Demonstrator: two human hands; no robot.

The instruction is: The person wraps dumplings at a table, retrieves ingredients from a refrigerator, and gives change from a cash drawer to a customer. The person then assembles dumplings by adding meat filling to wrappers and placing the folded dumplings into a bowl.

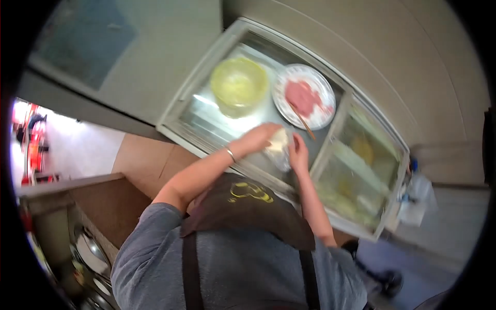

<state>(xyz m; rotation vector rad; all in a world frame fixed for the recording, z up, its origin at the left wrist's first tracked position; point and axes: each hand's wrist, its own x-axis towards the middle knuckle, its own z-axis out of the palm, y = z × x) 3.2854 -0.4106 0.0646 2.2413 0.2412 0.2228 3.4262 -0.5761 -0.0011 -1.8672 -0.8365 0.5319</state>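
Observation:
Between my hands is a pale, whitish item (278,140) with clear plastic (279,158) hanging below it. My left hand (260,138), with a bracelet at the wrist, holds the pale item from its left side. My right hand (298,154) has its fingers closed at the right edge of the plastic. Just beyond them, a white plate (283,106) bears pink minced meat (301,97) and a thin wooden stick (303,121). A yellowish translucent bowl (238,87) stands left of the plate.
The glass-topped chest (206,126) carries the plate and bowl. Its right glass pane (356,170) shows blurred things beneath. White plastic bags (417,199) hang at its right side. Metal pans (92,250) lie at lower left.

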